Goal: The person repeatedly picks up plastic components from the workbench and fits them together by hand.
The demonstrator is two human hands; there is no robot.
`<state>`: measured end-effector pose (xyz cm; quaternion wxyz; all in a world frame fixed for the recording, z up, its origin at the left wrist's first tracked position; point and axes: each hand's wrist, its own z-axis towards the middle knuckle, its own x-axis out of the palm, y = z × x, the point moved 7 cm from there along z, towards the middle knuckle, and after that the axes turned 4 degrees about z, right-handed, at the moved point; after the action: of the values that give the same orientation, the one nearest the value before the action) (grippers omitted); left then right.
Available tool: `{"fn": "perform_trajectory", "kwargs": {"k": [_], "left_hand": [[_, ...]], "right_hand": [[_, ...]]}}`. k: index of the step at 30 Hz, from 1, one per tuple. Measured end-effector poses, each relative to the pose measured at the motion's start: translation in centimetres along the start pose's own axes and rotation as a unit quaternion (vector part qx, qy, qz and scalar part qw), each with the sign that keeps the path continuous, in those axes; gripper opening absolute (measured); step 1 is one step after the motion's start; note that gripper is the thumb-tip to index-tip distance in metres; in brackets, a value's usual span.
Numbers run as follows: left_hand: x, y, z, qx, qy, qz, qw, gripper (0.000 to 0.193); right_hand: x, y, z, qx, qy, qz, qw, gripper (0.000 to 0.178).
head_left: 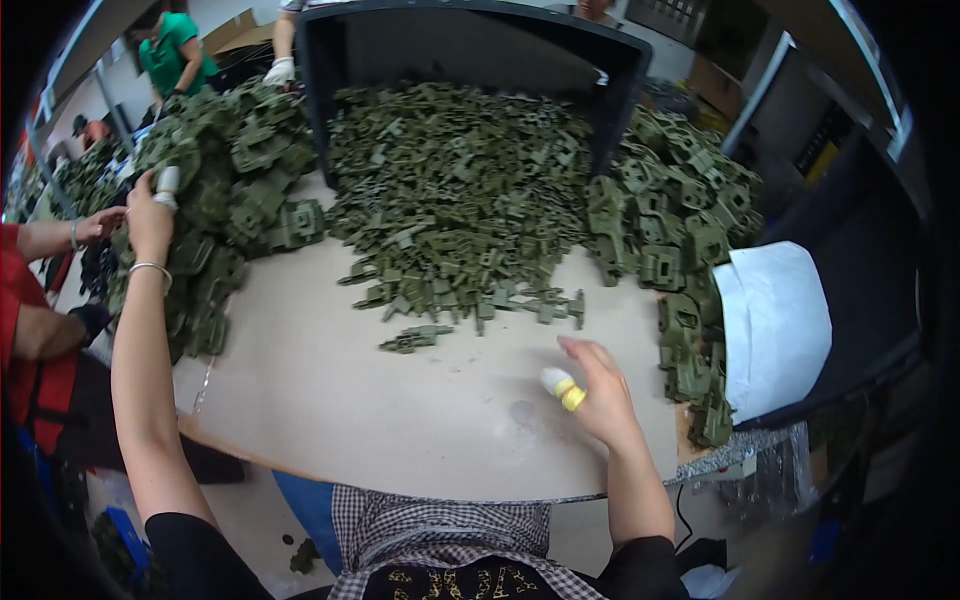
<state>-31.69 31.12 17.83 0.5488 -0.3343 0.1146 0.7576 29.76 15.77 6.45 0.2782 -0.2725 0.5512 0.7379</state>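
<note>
My left hand [150,215] is stretched out to the far left, at the edge of a heap of larger olive-green plastic parts [265,140]. A white cover sits on its thumb; its other fingers are partly hidden, so I cannot tell whether they grip a part. Over the right side of the table [330,410] hovers my right hand [605,400], open and holding nothing, its thumb wrapped in white and yellow. Nearest to it lies the front of a big pile of small green plastic pieces [460,190]. One small green assembly [417,339] rests apart on the tabletop.
A dark bin [475,15] on its side stands behind the small pieces. More large green parts [685,210] line the right, beside a black bin [850,270] with white sheets [775,330]. A person in red [40,370] sits close on the left; others work farther back.
</note>
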Motion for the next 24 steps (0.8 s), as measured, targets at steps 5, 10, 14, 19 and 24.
{"fn": "perform_trajectory", "kwargs": {"k": [5, 10, 14, 19, 24], "left_hand": [[1.8, -1.5, 1.3, -0.192, 0.032, 0.006, 0.981, 0.055], [-2.2, -8.6, -3.0, 0.047, -0.194, -0.074, 0.977, 0.058], [-7.4, -14.4, -9.0, 0.182, -0.083, -0.242, 0.949, 0.055], [-7.3, -18.3, -21.7, -0.016, 0.350, -0.593, 0.725, 0.045], [-10.6, -24.2, -36.0, -0.258, 0.432, -0.824, 0.261, 0.075]], "right_hand": [[-4.7, -4.5, 3.9, 0.040, -0.174, -0.108, 0.978, 0.058], [-5.5, -12.1, 9.3, 0.080, -0.270, -0.244, 0.928, 0.053], [-7.1, -16.3, 9.7, 0.158, -0.290, -0.110, 0.937, 0.037], [-7.3, -6.7, 5.3, 0.024, -0.272, 0.062, 0.960, 0.034], [0.3, 10.4, -2.9, -0.322, -0.126, -0.165, 0.924, 0.036]]}}
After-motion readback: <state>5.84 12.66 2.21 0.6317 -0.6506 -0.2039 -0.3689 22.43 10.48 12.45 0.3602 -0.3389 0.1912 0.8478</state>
